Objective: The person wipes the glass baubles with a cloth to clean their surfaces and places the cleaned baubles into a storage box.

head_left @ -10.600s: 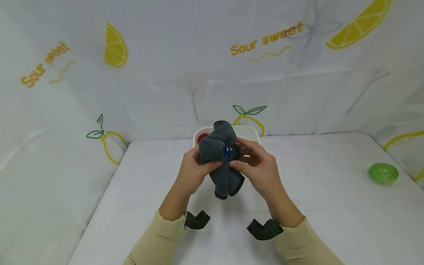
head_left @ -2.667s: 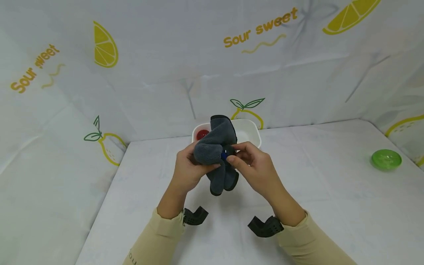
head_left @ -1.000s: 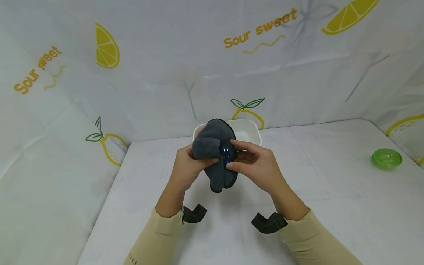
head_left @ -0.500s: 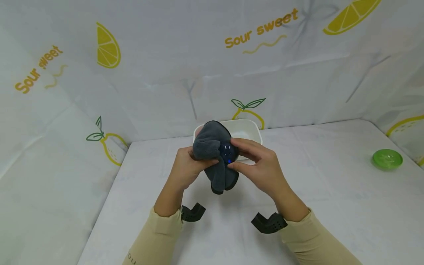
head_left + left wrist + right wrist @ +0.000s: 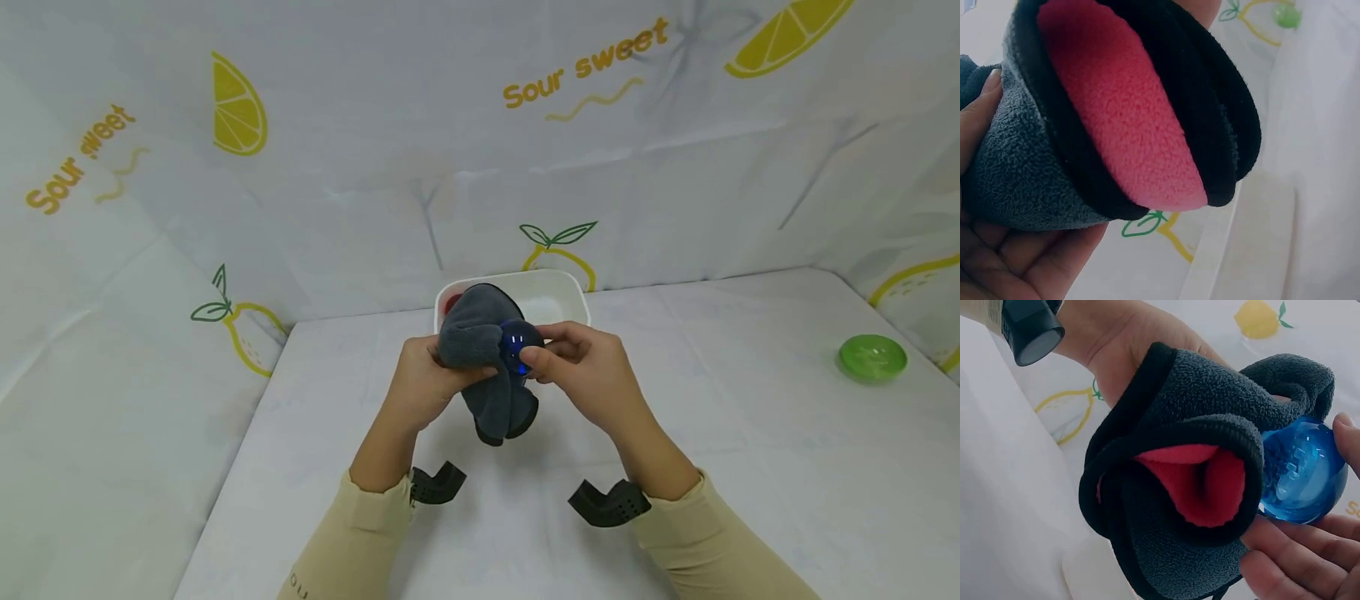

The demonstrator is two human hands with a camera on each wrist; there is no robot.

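Note:
My left hand (image 5: 423, 385) grips a bunched dark grey fleece cloth (image 5: 483, 362) with black trim and a red inner side (image 5: 1122, 131) above the table. The cloth (image 5: 1197, 487) is pressed against a shiny blue ball (image 5: 519, 346). My right hand (image 5: 581, 371) holds that ball (image 5: 1304, 472) between thumb and fingers, next to the cloth. Part of the ball is hidden by the cloth. My left palm (image 5: 1016, 262) curls round the grey side.
A white tub (image 5: 558, 292) stands behind the hands, with something red (image 5: 452, 302) inside it. A green bowl (image 5: 872, 358) sits at the far right of the white table (image 5: 750, 467). Lemon-print sheeting walls the back and sides.
My right hand has turned the blue ball a little against the cloth and its fingers have shifted round it. The red thing in the tub shows again beside the cloth.

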